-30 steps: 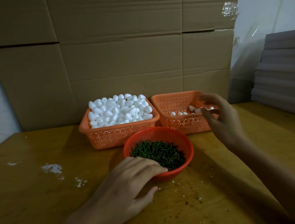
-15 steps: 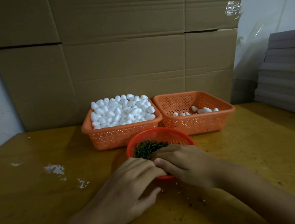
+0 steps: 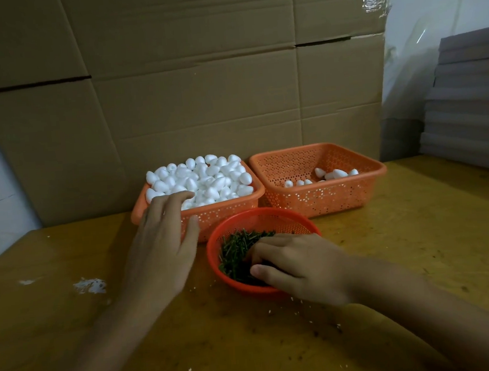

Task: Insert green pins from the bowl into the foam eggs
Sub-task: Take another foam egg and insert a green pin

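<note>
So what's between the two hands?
The rim of the red bowl and green pins lie between the left hand and right hand, in the head view.

Right fingers [image 3: 261, 250] half-hidden among pins [image 3: 235, 249]

The left hand [image 3: 163, 244] stretches up the left-centre of the frame, palm down, fingers extended forward with their tips bent down and thumb spread to the right. The right hand [image 3: 299, 268] sits lower centre, palm down, fingers curled under, thumb pointing left, fingertips hidden. Both forearms enter from the bottom edge.
</note>
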{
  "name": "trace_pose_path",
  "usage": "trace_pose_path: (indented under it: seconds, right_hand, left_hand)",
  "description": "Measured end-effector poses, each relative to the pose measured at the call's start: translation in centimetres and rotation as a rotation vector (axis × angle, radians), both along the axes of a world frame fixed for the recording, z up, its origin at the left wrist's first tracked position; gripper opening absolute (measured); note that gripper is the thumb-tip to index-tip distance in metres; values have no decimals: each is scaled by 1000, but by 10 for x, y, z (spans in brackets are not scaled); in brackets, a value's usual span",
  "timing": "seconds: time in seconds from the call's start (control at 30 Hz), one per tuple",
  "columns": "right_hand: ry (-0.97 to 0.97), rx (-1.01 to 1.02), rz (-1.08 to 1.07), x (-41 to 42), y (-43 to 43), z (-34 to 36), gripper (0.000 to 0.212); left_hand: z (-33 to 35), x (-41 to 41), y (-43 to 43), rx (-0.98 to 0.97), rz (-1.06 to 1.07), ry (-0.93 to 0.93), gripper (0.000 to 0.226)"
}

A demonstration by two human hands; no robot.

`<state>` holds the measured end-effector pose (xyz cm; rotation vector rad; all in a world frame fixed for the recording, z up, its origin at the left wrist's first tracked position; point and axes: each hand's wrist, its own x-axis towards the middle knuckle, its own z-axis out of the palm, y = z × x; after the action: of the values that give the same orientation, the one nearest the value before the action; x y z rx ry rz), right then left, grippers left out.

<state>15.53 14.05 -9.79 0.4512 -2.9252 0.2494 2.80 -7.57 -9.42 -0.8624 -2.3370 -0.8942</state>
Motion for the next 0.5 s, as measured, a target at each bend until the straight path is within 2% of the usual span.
trace_pose_path:
  seconds: [0.17, 0.23, 0.33, 0.5]
  right_hand:
    - [9, -12, 11, -1, 0, 0, 30]
    - [10, -14, 16, 0, 0, 0, 30]
    - [7, -24, 15, 1, 1, 0, 29]
    - [5, -22, 14, 1, 0, 0, 29]
  left_hand:
    - [21, -41, 16, -340, 85, -6, 39]
    - [29, -50, 25, -462, 92, -117, 39]
    - [36, -58, 34, -667, 82, -269, 52]
    - [36, -63, 38, -452, 76, -346, 59]
